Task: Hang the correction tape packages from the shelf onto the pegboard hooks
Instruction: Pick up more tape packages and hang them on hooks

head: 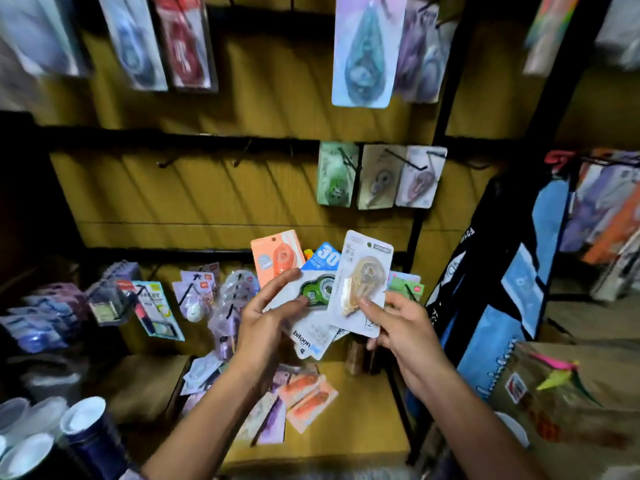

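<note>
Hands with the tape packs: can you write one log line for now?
left hand: holds orange pack, green pack | right hand: pinches beige pack | empty hooks: none hung yet

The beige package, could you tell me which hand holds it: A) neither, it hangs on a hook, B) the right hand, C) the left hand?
B: the right hand pinches the beige package at its lower edge, while the left hand holds the green package and the orange package.

Single head view, looking forward-down, close on pegboard (242,202), shelf (363,410)
</note>
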A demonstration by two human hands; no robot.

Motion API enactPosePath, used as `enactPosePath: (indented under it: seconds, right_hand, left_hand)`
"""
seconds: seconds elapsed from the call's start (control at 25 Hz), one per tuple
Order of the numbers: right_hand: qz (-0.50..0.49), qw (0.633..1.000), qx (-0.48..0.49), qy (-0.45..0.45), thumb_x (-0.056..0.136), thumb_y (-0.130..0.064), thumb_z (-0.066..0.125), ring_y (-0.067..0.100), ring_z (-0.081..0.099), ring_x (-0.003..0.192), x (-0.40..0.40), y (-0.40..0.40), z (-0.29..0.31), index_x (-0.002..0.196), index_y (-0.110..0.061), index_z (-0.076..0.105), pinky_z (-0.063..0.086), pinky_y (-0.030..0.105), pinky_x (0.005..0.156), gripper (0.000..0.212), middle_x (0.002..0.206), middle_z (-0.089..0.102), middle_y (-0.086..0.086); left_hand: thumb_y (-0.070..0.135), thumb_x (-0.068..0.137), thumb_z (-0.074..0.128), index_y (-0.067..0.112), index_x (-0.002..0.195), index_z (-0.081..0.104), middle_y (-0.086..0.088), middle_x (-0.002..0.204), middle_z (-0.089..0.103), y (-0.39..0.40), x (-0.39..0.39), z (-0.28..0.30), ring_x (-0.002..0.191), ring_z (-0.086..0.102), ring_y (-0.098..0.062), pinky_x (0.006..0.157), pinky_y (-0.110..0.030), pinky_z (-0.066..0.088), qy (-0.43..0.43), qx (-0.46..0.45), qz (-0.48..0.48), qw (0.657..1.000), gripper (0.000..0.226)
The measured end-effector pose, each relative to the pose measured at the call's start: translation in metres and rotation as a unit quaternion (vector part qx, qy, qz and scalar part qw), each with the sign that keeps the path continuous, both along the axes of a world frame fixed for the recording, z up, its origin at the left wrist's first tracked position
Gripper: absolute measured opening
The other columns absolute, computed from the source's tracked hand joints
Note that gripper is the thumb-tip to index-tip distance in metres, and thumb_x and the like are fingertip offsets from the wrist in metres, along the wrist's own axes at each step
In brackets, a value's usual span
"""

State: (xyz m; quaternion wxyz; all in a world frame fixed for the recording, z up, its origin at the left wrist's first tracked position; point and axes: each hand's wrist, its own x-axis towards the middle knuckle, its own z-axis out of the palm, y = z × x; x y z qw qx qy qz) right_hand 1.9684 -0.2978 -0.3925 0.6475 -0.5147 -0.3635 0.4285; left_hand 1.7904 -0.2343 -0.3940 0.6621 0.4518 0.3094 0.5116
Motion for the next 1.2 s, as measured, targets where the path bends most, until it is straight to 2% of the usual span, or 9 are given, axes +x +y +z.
enactPosePath:
  seconds: [0.16,0.32,0.44,0.52,0.6,0.8,0.96,1.12,1.2]
  right_hand:
    - [-0.023,0.999,-0.028,-0.034,0.091,-0.026,0.066,0.017,0.05,0.04,0.002,0.014,0.029,0.107,-0.009,0.058,0.037,0.021,0.032,0.025,0.09,0.071,0.006]
    - [-0.027,1.0,0.001,-0.009,0.097,-0.003,0.054,0.014,0.052,0.041,0.014,0.019,0.032,0.106,-0.008,0.057,0.042,0.022,0.034,0.011,0.081,0.07,0.003]
    - [-0.049,0.998,-0.012,-0.031,0.097,-0.002,0.053,0.012,0.052,0.043,0.036,0.018,0.03,0.103,-0.004,0.059,0.044,0.024,0.038,0.009,0.085,0.066,0.012]
    - [-0.073,0.996,-0.015,-0.046,0.097,-0.005,0.053,0.013,0.05,0.043,0.051,0.014,0.032,0.105,-0.002,0.058,0.043,0.026,0.039,0.009,0.084,0.065,0.014]
    - [-0.103,0.992,-0.016,-0.07,0.098,-0.008,0.053,0.014,0.047,0.04,0.065,0.009,0.037,0.105,-0.003,0.057,0.04,0.025,0.038,0.009,0.077,0.066,0.009]
    - [-0.176,0.98,0.015,-0.095,0.1,-0.015,0.051,0.011,0.043,0.037,0.094,-0.004,0.056,0.103,-0.009,0.056,0.036,0.023,0.036,0.008,0.071,0.074,0.01]
    - [-0.259,0.961,0.029,-0.095,0.1,-0.015,0.05,0.01,0.045,0.038,0.127,-0.003,0.081,0.111,-0.007,0.056,0.036,0.021,0.035,0.015,0.074,0.072,0.009]
    - [-0.27,0.958,0.011,-0.101,0.1,-0.016,0.051,0.011,0.044,0.043,0.135,0.003,0.096,0.112,-0.01,0.058,0.037,0.022,0.039,0.015,0.073,0.071,0.009]
    - [-0.276,0.957,0.013,-0.084,0.099,-0.015,0.053,0.011,0.044,0.043,0.129,0.003,0.095,0.112,-0.013,0.056,0.038,0.023,0.04,0.014,0.071,0.07,0.009]
  left_hand:
    - [0.005,0.084,0.067,0.031,0.109,0.074,-0.011,0.101,0.076,0.01,0.014,0.025,0.088,0.065,-0.033,0.078,-0.046,0.041,0.006,0.025,0.044,0.999,0.036]
    - [0.007,0.085,0.067,0.031,0.111,0.073,-0.015,0.106,0.074,0.018,0.028,0.027,0.082,0.063,-0.031,0.054,-0.026,0.044,0.006,0.01,0.067,0.998,0.036]
    - [0.002,0.086,0.065,0.024,0.116,0.071,-0.015,0.107,0.073,0.019,0.04,0.029,0.067,0.069,-0.022,0.041,-0.018,0.044,-0.019,-0.022,0.067,0.997,0.038]
    - [0.004,0.087,0.064,0.027,0.115,0.071,-0.019,0.105,0.073,0.019,0.048,0.029,0.063,0.067,-0.022,0.045,-0.018,0.039,-0.023,-0.021,0.05,0.998,0.037]
    - [0.007,0.088,0.064,0.033,0.112,0.072,-0.021,0.108,0.072,0.021,0.055,0.028,0.079,0.066,-0.03,0.053,-0.022,0.036,-0.016,-0.013,0.031,0.999,0.036]
    - [0.007,0.087,0.065,0.031,0.114,0.071,-0.013,0.11,0.073,0.024,0.075,0.031,0.076,0.07,-0.027,0.041,-0.018,0.042,-0.01,-0.01,0.014,1.0,0.037]
    - [0.005,0.087,0.065,0.029,0.115,0.071,-0.011,0.109,0.074,0.023,0.087,0.036,0.08,0.072,-0.03,0.044,-0.021,0.048,-0.012,-0.005,-0.004,1.0,0.037]
    - [0.004,0.086,0.065,0.027,0.114,0.071,-0.01,0.114,0.073,0.025,0.091,0.039,0.096,0.071,-0.035,0.056,-0.028,0.056,-0.023,-0.004,-0.017,1.0,0.037]
    - [0.004,0.086,0.065,0.028,0.114,0.071,-0.012,0.114,0.072,0.027,0.09,0.037,0.097,0.071,-0.037,0.054,-0.027,0.056,-0.023,-0.004,-0.015,1.0,0.037]
